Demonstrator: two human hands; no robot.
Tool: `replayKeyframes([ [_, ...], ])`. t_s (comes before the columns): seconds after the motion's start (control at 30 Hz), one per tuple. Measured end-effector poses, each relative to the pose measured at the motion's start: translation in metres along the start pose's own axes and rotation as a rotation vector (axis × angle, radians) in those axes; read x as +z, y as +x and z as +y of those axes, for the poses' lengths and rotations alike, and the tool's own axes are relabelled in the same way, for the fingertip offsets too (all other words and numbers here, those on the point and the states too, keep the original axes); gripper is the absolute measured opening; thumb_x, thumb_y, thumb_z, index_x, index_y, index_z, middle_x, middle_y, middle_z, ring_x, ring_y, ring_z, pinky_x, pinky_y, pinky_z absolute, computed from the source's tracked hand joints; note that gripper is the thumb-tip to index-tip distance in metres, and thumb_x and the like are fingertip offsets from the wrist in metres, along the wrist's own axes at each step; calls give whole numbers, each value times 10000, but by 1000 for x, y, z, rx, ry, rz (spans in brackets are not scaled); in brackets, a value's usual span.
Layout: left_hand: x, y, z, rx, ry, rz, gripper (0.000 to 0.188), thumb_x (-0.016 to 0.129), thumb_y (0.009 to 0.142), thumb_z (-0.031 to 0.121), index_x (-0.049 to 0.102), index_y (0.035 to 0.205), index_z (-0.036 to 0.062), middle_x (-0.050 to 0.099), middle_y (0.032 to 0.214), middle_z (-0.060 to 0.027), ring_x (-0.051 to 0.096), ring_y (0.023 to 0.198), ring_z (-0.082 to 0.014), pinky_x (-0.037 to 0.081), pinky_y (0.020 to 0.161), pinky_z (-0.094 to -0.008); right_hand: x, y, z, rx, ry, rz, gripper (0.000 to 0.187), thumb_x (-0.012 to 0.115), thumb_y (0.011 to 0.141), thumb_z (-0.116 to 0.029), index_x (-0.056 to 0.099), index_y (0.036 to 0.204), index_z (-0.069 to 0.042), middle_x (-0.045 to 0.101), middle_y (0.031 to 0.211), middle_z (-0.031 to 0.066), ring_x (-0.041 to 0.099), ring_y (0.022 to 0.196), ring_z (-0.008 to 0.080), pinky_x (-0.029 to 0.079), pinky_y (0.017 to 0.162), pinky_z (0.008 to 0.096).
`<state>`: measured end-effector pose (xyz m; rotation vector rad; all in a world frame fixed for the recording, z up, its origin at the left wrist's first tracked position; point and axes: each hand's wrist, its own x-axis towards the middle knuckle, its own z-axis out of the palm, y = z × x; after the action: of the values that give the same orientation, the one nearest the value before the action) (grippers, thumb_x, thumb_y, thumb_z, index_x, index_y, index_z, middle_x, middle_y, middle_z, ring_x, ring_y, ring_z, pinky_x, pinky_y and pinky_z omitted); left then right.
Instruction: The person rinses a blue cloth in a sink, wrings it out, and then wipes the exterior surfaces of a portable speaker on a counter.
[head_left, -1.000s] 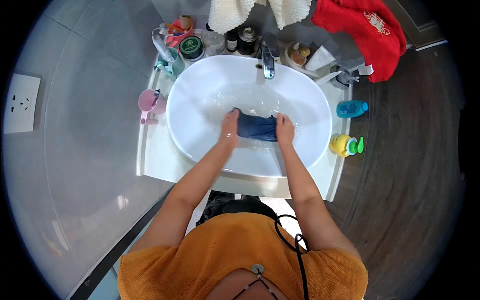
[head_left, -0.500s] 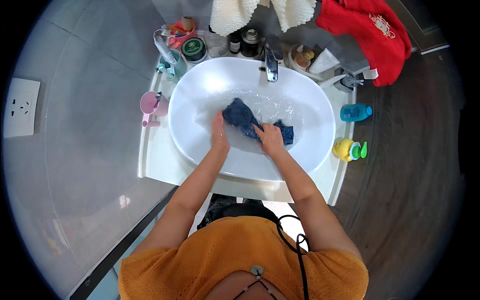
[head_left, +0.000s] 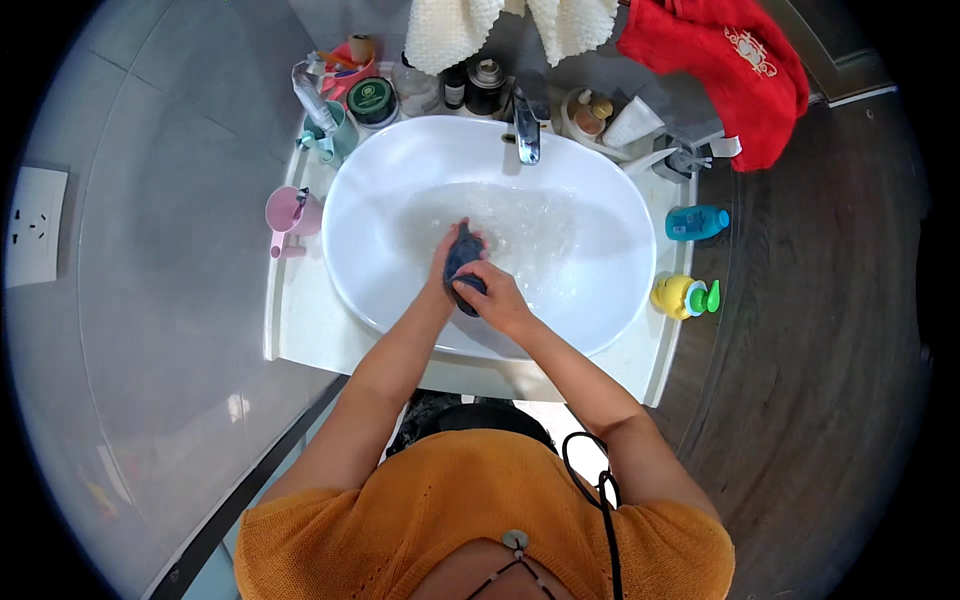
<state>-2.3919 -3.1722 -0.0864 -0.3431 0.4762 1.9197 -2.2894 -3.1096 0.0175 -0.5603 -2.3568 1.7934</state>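
A wet, dark blue cloth [head_left: 464, 258] is bunched between my hands over the near-left part of the white basin [head_left: 615, 290]. My left hand [head_left: 441, 264] lies beneath and along its left side, with fingers curled round it and their tips showing past its edge. From the right, my right hand [head_left: 501, 298] grips the cloth's near end, thumb and fingers closed on it. Shallow, slightly cloudy water [head_left: 525, 225] with small bubbles covers the basin's bottom. Part of my left palm is hidden by the cloth.
Behind the basin is the chrome faucet [head_left: 526, 130], with jars and bottles beside it. A pink cup [head_left: 284, 212] stands left; a blue bottle [head_left: 697, 223] and a yellow pump bottle [head_left: 680, 297] are right. A white towel [head_left: 450, 35] and red towel [head_left: 735, 75] hang above.
The cloth has come out of the water, nearer to me and leftward, and is gathered into a narrow bunch. My right hand has moved left to join my left hand on it.
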Motion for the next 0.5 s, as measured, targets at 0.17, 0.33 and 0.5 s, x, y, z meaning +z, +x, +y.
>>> replayKeyframes([
  [0.17, 49, -18, -6, -229, -33, 263, 271, 522, 843, 360, 544, 746, 108, 597, 723, -54, 578, 651, -172, 486, 597, -305, 4, 11, 12, 16, -441, 225, 192, 505, 851, -224, 553, 833, -38, 595, 764, 167, 574, 702, 361, 444, 602, 420],
  [0.33, 25, -7, -36, 48, 369, 357, 173, 499, 842, 236, 546, 796, 76, 576, 737, -43, 578, 665, -166, 481, 594, -302, -22, 33, 47, 227, -667, 311, 277, 436, 885, -306, 528, 822, -52, 606, 780, 169, 576, 684, 377, 440, 583, 452],
  [0.5, 40, -16, -27, 48, 357, 556, 255, 534, 825, 299, 542, 932, 68, 554, 836, -43, 561, 756, -154, 465, 676, -324, -49, 18, 70, 329, -641, 171, 263, 430, 887, -299, 546, 931, -67, 598, 811, 200, 568, 797, 370, 436, 684, 455],
])
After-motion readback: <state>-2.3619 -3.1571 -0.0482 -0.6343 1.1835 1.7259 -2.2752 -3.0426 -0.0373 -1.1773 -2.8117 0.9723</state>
